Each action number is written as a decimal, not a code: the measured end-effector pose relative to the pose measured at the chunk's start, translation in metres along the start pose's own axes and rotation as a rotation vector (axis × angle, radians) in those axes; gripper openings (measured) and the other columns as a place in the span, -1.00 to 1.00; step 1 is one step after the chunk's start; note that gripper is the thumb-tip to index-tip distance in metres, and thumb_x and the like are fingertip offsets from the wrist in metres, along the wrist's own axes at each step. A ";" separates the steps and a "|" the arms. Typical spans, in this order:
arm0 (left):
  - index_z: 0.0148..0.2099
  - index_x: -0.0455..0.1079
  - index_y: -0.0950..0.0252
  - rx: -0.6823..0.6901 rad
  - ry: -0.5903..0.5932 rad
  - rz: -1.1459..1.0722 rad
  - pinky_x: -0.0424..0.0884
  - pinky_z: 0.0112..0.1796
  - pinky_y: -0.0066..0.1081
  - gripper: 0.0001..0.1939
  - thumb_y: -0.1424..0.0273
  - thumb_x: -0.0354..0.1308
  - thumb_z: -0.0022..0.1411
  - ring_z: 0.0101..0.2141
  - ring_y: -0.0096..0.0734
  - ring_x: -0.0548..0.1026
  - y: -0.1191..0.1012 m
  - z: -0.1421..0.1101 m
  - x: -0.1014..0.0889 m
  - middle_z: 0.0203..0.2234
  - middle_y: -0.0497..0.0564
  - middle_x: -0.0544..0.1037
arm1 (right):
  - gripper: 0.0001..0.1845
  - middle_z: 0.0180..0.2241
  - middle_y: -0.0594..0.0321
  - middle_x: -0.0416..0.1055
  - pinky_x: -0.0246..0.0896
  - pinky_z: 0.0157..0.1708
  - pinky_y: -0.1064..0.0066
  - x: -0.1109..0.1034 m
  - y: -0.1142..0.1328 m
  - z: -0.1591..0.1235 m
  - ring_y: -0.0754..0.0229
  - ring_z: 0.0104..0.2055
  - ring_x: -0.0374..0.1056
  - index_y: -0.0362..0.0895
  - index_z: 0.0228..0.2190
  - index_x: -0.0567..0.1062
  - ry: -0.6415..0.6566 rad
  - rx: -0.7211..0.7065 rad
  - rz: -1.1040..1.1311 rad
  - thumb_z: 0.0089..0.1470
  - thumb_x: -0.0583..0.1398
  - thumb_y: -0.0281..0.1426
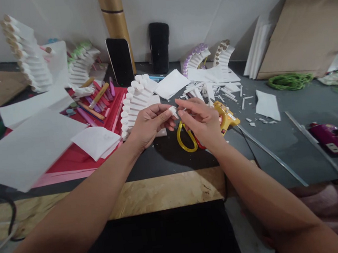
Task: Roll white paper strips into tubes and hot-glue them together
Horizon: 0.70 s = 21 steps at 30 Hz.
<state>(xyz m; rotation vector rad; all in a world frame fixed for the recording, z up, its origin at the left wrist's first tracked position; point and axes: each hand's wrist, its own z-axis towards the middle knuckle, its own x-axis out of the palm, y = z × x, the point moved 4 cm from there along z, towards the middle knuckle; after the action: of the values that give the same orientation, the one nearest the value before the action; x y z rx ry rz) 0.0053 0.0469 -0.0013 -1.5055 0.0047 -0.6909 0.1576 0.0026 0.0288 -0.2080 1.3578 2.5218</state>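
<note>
My left hand (153, 122) pinches a small white paper piece (173, 111) between thumb and fingertips. Close beside it, my right hand (201, 119) has its thumb and fingers drawn together; a thin pale bit may be between them, too small to name. Behind my left hand stands a curved row of white paper rolls (133, 102), joined like steps. Below my right hand lie scissors with a yellow handle loop (186, 138), their blades hidden. A yellow glue gun (228, 116) rests just right of that hand, with a clear glue stick (273, 155) reaching out behind it.
White paper sheets (32, 145) cover red sheets (66, 161) at left, near coloured paper rolls (99, 97). A phone (120, 61) leans on a gold flask (113, 11). Paper scraps (228, 90) lie right of centre. A purple glue gun (333, 137) and green string (290, 81) are farther right.
</note>
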 end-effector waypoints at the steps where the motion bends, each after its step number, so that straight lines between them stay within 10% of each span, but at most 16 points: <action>1: -0.21 0.52 0.39 0.009 0.000 0.009 0.49 -0.45 -0.48 -0.59 0.22 0.50 -0.01 -0.54 -0.51 0.52 0.000 0.000 0.000 -0.48 0.01 0.61 | -0.72 -0.22 0.20 0.43 0.26 -0.56 0.48 0.001 -0.001 0.000 0.30 -0.37 0.39 -0.01 -0.08 0.63 0.008 -0.006 -0.005 0.15 0.30 -0.35; 21: -0.14 0.59 0.35 0.103 0.041 0.293 0.46 -0.39 -0.49 -0.67 0.20 0.38 0.16 -0.50 -0.51 0.49 -0.005 -0.006 0.000 -0.51 -0.02 0.56 | -0.79 -0.32 0.24 0.42 0.28 -0.44 0.43 0.003 -0.011 0.001 0.29 -0.35 0.36 -0.08 -0.17 0.62 0.037 0.060 -0.004 0.16 0.28 -0.31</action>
<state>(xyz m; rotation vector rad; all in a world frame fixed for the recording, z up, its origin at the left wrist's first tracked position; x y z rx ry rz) 0.0012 0.0422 0.0026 -1.3569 0.2140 -0.4781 0.1577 0.0098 0.0198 -0.2466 1.4430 2.4821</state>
